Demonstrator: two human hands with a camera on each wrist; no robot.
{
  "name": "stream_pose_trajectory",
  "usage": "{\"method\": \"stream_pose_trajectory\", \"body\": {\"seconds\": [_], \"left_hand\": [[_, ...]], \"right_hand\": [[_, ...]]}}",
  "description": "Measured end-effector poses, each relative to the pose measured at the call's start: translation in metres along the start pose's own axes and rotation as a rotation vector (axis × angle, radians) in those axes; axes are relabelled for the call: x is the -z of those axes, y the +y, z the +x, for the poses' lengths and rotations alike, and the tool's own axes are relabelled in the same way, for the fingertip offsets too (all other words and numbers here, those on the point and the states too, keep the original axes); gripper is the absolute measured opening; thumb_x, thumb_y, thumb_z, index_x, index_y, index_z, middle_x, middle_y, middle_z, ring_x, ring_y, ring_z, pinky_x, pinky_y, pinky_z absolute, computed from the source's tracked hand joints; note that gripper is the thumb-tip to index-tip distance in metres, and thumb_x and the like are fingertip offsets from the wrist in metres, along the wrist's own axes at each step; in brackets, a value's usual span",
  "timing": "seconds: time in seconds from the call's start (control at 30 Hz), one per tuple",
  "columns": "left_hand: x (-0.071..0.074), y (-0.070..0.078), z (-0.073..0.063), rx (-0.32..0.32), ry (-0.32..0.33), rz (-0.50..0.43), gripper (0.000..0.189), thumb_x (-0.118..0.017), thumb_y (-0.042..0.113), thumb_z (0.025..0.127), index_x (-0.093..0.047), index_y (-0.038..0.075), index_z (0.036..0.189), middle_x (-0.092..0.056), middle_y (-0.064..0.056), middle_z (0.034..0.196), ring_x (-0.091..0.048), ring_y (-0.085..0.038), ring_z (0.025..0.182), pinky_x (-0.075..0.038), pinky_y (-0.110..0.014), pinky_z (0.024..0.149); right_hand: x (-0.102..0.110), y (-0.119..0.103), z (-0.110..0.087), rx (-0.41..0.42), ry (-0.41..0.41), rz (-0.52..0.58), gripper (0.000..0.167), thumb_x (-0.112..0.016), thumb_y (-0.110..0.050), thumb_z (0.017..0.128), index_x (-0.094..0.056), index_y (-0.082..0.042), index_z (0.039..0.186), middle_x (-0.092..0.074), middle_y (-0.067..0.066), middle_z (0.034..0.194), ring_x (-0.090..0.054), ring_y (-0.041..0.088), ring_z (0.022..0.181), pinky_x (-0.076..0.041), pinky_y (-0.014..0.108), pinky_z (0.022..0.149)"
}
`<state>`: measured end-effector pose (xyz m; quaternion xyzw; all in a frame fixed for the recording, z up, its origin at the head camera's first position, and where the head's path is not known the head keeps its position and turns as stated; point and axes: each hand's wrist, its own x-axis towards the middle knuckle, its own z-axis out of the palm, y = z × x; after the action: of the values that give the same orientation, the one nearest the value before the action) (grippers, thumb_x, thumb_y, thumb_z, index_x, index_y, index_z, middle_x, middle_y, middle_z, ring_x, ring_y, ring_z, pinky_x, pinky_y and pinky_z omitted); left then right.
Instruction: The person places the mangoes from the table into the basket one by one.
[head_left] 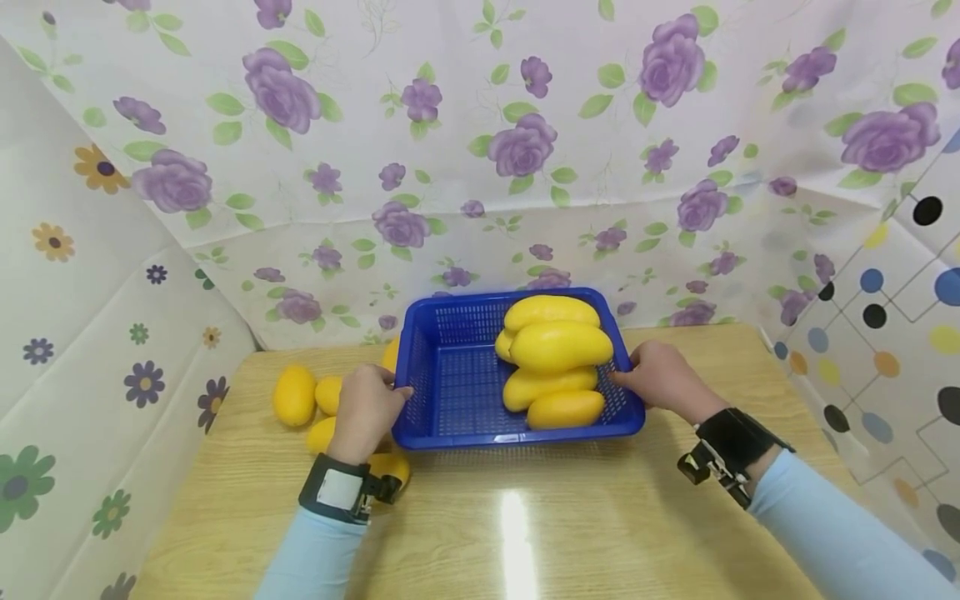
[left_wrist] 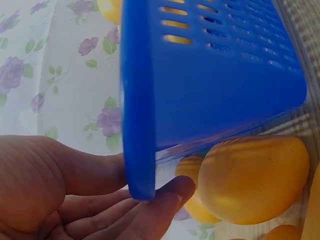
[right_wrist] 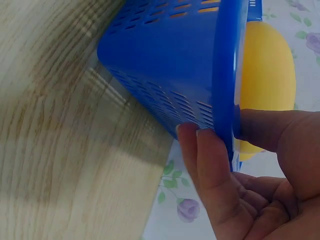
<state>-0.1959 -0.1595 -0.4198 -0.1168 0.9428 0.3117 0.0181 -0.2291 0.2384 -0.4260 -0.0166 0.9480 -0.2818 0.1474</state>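
A blue perforated plastic basket (head_left: 468, 387) is between both hands, with several yellow mangoes (head_left: 561, 346) piled in its right half. My left hand (head_left: 367, 412) pinches the left rim, thumb on the inner side and fingers outside, as the left wrist view shows on the basket (left_wrist: 215, 85). On the opposite rim, my right hand (head_left: 663, 379) grips with the thumb inside, close to a mango (right_wrist: 267, 70), and fingertips against the outer wall. Whether the basket's base touches the table cannot be told. Loose mangoes (head_left: 294, 395) lie around the left hand, some partly hidden by it.
The wooden table (head_left: 600, 533) extends in front of the basket. Behind it rises a flowered cloth (head_left: 450, 167), close to the basket's far rim. Patterned coverings also stand along the left (head_left: 97, 400) and right (head_left: 885, 333) sides.
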Motion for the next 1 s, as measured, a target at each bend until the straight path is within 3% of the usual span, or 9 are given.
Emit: {"method": "stream_pose_trajectory", "body": {"seconds": [0.13,0.27,0.37,0.53,0.6,0.83,1.0], "left_hand": [[0.003,-0.005,0.003,-0.024,-0.038,0.004,0.037,-0.07,0.027,0.084,-0.067,0.0,0.109,-0.068,-0.017,0.107,-0.064,-0.025,0.084,-0.056,-0.036,0.07],[0.014,-0.015,0.007,-0.042,-0.052,-0.006,0.046,-0.067,0.037,0.085,-0.065,0.001,0.114,-0.068,-0.017,0.107,-0.066,-0.023,0.083,-0.056,-0.035,0.069],[0.027,-0.023,0.009,-0.049,0.005,-0.017,0.05,-0.063,0.041,0.087,-0.062,0.002,0.119,-0.068,-0.017,0.108,-0.067,-0.026,0.087,-0.056,-0.035,0.07],[0.045,-0.031,0.016,-0.085,0.13,-0.056,0.053,-0.061,0.038,0.089,-0.055,0.002,0.128,-0.059,-0.018,0.126,-0.057,-0.035,0.114,-0.05,-0.049,0.09],[0.047,-0.032,0.02,-0.098,0.151,-0.062,0.06,-0.062,0.037,0.088,-0.048,0.002,0.134,-0.051,-0.02,0.135,-0.051,-0.038,0.122,-0.045,-0.052,0.096],[0.032,-0.035,0.035,-0.103,0.091,-0.027,0.089,-0.066,0.036,0.085,-0.015,0.0,0.148,-0.021,-0.028,0.151,-0.022,-0.043,0.139,-0.024,-0.057,0.111],[0.018,-0.037,0.044,-0.077,0.073,0.038,0.097,-0.068,0.038,0.083,-0.009,-0.001,0.148,-0.011,-0.032,0.151,-0.015,-0.048,0.138,-0.02,-0.06,0.111]], "right_hand": [[-0.002,0.003,0.001,0.006,0.009,0.013,0.033,-0.066,-0.032,0.084,-0.062,-0.003,0.068,-0.06,0.004,0.057,-0.062,0.015,0.05,-0.053,0.027,0.048],[-0.003,0.006,0.002,0.006,0.018,0.019,0.032,-0.067,-0.031,0.083,-0.062,-0.004,0.067,-0.062,0.005,0.058,-0.062,0.015,0.05,-0.053,0.027,0.048],[-0.003,0.009,0.002,0.001,0.029,0.018,0.033,-0.068,-0.031,0.082,-0.059,-0.005,0.064,-0.059,0.003,0.056,-0.061,0.015,0.05,-0.053,0.027,0.048],[0.001,0.013,-0.001,-0.006,0.052,0.006,0.038,-0.069,-0.032,0.082,-0.05,-0.009,0.058,-0.047,-0.001,0.05,-0.059,0.015,0.049,-0.052,0.027,0.048],[0.002,0.015,-0.002,-0.01,0.057,0.003,0.038,-0.068,-0.032,0.082,-0.049,-0.01,0.057,-0.044,-0.003,0.049,-0.058,0.015,0.049,-0.051,0.027,0.048],[0.002,0.014,-0.006,-0.013,0.069,-0.005,0.041,-0.068,-0.032,0.082,-0.047,-0.012,0.054,-0.041,-0.004,0.048,-0.057,0.014,0.047,-0.05,0.026,0.047],[-0.001,0.009,-0.007,-0.012,0.081,-0.045,0.044,-0.068,-0.03,0.081,-0.042,-0.013,0.051,-0.042,-0.004,0.046,-0.056,0.014,0.045,-0.048,0.025,0.045]]}}
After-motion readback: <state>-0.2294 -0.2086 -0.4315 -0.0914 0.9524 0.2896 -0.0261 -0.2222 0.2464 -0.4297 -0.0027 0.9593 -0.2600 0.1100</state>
